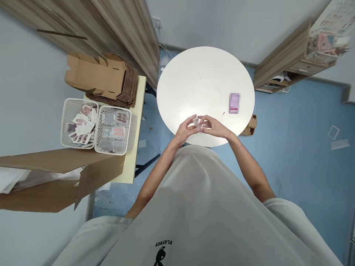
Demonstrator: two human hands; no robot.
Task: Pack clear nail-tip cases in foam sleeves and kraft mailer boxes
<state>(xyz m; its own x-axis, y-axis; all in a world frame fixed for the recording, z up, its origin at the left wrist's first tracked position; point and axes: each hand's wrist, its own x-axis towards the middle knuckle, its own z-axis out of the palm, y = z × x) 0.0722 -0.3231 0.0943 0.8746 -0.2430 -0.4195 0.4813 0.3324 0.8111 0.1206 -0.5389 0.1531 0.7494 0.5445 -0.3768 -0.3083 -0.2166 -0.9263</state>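
Note:
My left hand point(186, 129) and my right hand point(213, 127) meet over the near edge of a round white table point(199, 81). Both pinch a small clear plastic case point(197, 123) held between the fingertips. The fingers of each hand are curled round it. A small purple card point(234, 103) lies flat on the table to the right of my hands, apart from them.
To the left stands a yellow side table point(138, 122) with two white baskets, one with printed cards point(79, 123), one with clear cases point(115, 130), and a stack of flat cardboard boxes point(105, 79). An open carton point(55, 177) sits nearer. Wooden shelves point(294, 59) stand at the right.

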